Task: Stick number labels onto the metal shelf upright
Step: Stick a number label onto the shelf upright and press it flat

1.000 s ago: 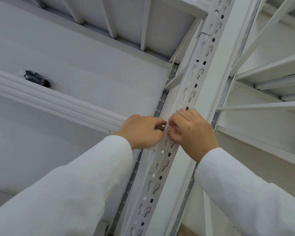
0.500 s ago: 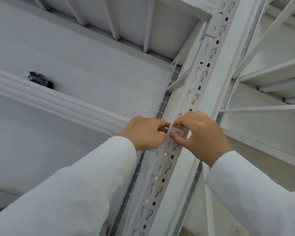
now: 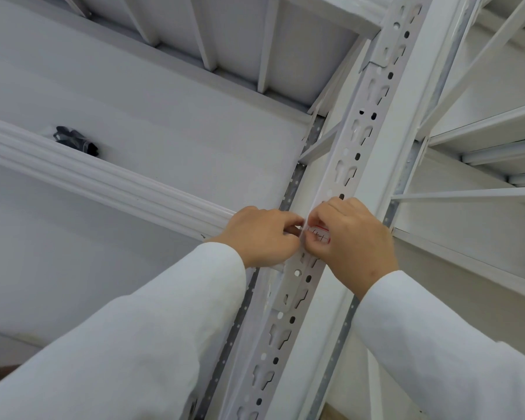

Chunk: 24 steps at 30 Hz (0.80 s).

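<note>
Head view, looking up along the rack. White perforated metal shelf upright (image 3: 350, 174), punched with keyhole slots and round holes; its long axis runs diagonally from about 7 o'clock at the bottom edge to about 1 o'clock at the top.

Small white label with red border and dark handwritten marks (image 3: 318, 232) lies on the slotted face of the upright, just right of frame centre. Its long side runs across the upright's width, roughly 9 to 3 o'clock, crosswise to the post's axis. The marks are too small and too covered to read.

Left hand (image 3: 262, 236), white sleeve, comes in from 8 o'clock. Fingers curled, thumb and forefinger tips pinched together at the label's left edge, at the upright's left corner. What lies between the tips is hidden, so I cannot tell if they grip the label itself.

Right hand (image 3: 356, 237), white sleeve, comes in from 4 o'clock. Fingers curled over the label from above and thumb under it, pinching it against the upright; the label's right end is covered by this hand.

The two hands touch, or nearly touch, at the fingertips.

Elsewhere: white ribbed horizontal shelf beam (image 3: 103, 177) meets the upright from 9 o'clock. Small black crumpled object (image 3: 75, 140) lies on the shelf behind that beam, at about 10 o'clock, well apart from the hands.
</note>
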Motion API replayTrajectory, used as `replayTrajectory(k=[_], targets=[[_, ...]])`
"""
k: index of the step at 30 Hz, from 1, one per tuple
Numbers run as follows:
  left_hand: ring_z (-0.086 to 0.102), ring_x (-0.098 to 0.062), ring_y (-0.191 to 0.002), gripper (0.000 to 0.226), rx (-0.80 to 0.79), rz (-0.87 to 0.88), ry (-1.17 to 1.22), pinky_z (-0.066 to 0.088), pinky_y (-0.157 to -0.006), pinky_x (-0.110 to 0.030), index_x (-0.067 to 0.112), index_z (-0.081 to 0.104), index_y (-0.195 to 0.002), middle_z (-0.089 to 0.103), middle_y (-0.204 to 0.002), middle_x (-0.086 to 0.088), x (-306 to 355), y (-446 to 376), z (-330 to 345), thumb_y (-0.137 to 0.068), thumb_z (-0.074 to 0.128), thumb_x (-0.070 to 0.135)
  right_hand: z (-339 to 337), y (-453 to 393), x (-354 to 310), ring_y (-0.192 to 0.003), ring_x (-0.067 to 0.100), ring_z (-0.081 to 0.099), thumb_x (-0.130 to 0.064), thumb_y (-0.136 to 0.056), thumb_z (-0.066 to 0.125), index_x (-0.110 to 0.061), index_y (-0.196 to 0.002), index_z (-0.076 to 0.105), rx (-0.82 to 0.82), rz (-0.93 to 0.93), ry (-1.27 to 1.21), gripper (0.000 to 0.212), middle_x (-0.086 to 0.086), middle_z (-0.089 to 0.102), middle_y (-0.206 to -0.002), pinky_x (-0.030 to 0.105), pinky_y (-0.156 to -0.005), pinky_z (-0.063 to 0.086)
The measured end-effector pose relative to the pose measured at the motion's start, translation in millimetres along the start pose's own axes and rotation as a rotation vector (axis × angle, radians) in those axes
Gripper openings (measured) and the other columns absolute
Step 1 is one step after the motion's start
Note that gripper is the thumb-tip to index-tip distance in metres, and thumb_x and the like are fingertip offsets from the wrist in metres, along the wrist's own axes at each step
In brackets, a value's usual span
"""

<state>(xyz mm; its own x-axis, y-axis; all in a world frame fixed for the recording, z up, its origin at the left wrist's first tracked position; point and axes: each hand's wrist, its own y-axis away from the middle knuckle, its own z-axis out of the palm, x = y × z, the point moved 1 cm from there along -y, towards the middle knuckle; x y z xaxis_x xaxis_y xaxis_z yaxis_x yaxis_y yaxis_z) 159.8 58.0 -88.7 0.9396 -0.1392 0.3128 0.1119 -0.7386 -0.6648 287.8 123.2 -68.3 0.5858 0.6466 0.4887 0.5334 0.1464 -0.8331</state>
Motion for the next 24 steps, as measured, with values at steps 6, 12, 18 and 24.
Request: replayTrajectory(k=[6,12,18,24], targets=[[0.055,-0.020,-0.105,0.053,-0.006,-0.017,-0.011,0.038,-0.088,-0.027,0.034,0.055,-0.122,0.065,-0.118,0.009,1.3,1.0,-0.5,-0.075,0.030,0.032,6.8,2.7,-2.4,-0.067,0.022,0.053,-0.014,-0.069,0.073,-0.014,-0.069,0.060,0.057,0.017,0.004,0.013,0.000,0.058,-0.068,0.034,-0.037,0.045],[0.054,-0.020,-0.108,0.057,-0.018,-0.019,-0.008,0.040,-0.092,-0.028,0.039,0.052,-0.125,0.063,-0.122,0.011,1.5,1.4,-1.5,-0.074,0.028,0.033,8.1,4.4,0.2,-0.068,0.021,0.052,-0.014,-0.073,0.066,-0.014,-0.070,0.061,0.065,0.041,-0.062,0.006,-0.001,0.059,-0.069,0.031,-0.047,0.047],[0.050,-0.016,-0.116,0.045,0.001,-0.008,-0.011,0.032,-0.094,-0.024,0.035,0.049,-0.130,0.059,-0.127,0.015,1.8,2.4,-3.0,-0.088,0.041,0.021,3.4,15.9,6.7,-0.078,0.018,0.052,-0.021,-0.075,0.064,-0.015,-0.078,0.067,0.044,0.077,-0.183,0.008,-0.003,0.061,-0.076,0.025,-0.056,0.048],[0.052,-0.018,-0.113,0.041,0.001,-0.009,-0.013,0.033,-0.092,-0.025,0.031,0.053,-0.126,0.062,-0.124,0.011,1.4,2.6,-2.1,-0.088,0.041,0.021,6.8,12.2,-0.6,-0.073,0.022,0.053,-0.013,-0.071,0.075,-0.012,-0.072,0.063,0.088,0.127,-0.106,0.012,0.000,0.059,-0.072,0.023,-0.055,0.038]])
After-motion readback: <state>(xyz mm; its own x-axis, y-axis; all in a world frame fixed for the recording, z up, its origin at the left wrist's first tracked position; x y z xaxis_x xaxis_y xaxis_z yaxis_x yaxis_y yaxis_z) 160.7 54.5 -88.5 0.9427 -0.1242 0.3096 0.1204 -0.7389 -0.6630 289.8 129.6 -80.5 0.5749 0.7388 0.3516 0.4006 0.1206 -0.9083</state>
